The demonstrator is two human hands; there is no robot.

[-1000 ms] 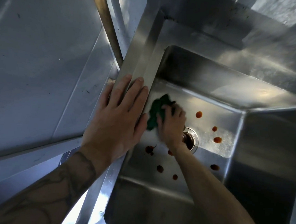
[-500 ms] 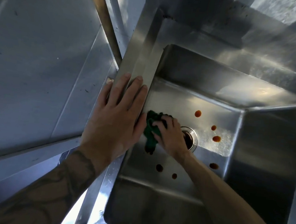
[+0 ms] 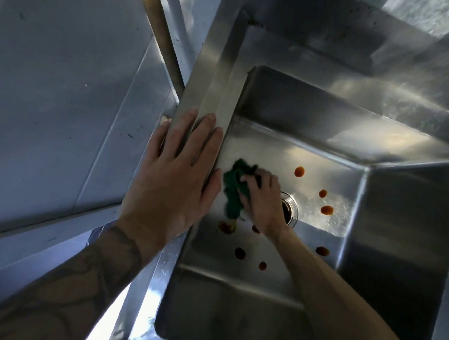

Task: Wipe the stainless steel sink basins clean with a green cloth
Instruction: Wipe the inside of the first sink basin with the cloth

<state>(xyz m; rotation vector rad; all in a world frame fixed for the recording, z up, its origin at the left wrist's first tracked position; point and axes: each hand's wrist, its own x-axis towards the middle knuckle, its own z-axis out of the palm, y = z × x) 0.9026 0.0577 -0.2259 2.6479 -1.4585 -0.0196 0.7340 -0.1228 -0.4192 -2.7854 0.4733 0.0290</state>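
The near wall of the sink [image 3: 236, 290] slopes down to a floor dotted with dark red spots [image 3: 240, 253]. Two lie toward the near-left corner, and by the look of it the wiping has not reached them yet. Just beyond them a smear [image 3: 226, 227] lies under the trailing end of the cloth [image 3: 232, 191], which suggests this patch is the one being worked now. The right hand [image 3: 265, 199] reaches down into the basin with its fingers curled over the bunched green cloth. It presses the cloth to the floor near the left wall, and bunching it probably puts more pressure on dried marks. The left hand [image 3: 175, 171] lies flat on the left rim [image 3: 215, 89] with its fingers straight and close together, holding nothing. It is most likely there to brace the body while the other arm leans deep into the basin. The drain [image 3: 292, 210] sits just right of the wiping hand, partly hidden by it. A wet patch [image 3: 331, 219] and more spots lie past it toward the right wall and far-right corner. The far wall looks clean.
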